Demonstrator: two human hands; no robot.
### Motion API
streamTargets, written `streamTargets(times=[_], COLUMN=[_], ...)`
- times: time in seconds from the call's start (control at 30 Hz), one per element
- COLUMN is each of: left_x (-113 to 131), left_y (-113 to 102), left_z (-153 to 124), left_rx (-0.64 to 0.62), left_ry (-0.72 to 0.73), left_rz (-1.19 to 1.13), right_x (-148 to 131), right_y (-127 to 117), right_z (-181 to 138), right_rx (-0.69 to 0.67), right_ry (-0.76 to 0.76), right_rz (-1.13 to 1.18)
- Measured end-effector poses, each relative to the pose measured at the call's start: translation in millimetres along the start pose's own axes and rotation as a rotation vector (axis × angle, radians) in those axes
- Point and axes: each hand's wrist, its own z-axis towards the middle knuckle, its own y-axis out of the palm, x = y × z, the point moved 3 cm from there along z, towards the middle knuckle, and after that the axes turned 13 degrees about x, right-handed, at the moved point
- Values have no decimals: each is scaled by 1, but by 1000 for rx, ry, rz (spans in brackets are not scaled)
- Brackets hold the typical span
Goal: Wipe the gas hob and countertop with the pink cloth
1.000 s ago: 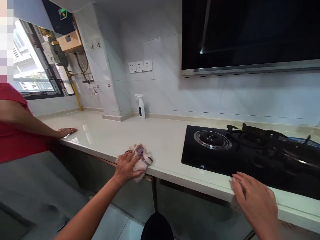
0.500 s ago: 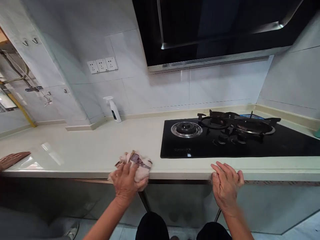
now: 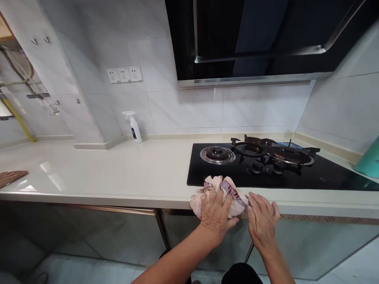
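Pale worktop (image 3: 133,173) bears a crumpled cloth (image 3: 216,183) at its front edge, by the hob (image 3: 296,177) at its 7 o'clock corner, clutched under the left hand (image 3: 217,211), the right hand (image 3: 262,219) flat and empty at its 3 o'clock; soft, light, limp-looking, best gathered by its bunched top.

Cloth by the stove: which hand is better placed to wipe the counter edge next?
Probably the left hand: it lies on the cloth, pressing it to the counter edge. The right hand rests flat beside it, holding nothing.

Pale counter (image 3: 118,177), hob (image 3: 310,179), spray bottle (image 3: 134,128), rag (image 3: 225,186)
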Motion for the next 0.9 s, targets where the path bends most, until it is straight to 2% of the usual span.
streamTargets(times=[0.1, 0.2, 0.3, 0.37, 0.43, 0.53, 0.63, 0.8, 0.9], left_x=[-7, -25, -45, -58, -75, -109, -150, -215, -238], left_y=[-15, -36, -51, -56, -59, -63, -67, -66, -63], left_z=[6, 10, 14, 16, 17, 21, 29, 32, 18], left_rx=[-82, -91, -48, -12, 51, 147, 165, 54, -60], left_ry=[27, 45, 2, -71, -173, -295, -314, -318, -385], left_rz=[-126, -312, -574, -748, -815, -672, -461, -100, 88], right_x=[2, -9, -44, -77, -105, -122, -120, -109, -94], right_y=[-2, -13, -20, -12, 3, 27, 42, 39, 33], right_z=[2, 11, 19, 22, 22, 26, 38, 52, 57], right_rx=[-28, -6, 24, -57, -149, -207, -256, -337, -371], right_ry=[4, 102, 127, 5, -111, -160, -182, -262, -225], right_rz=[22, 91, 184, 190, 112, -23, -63, 55, 231])
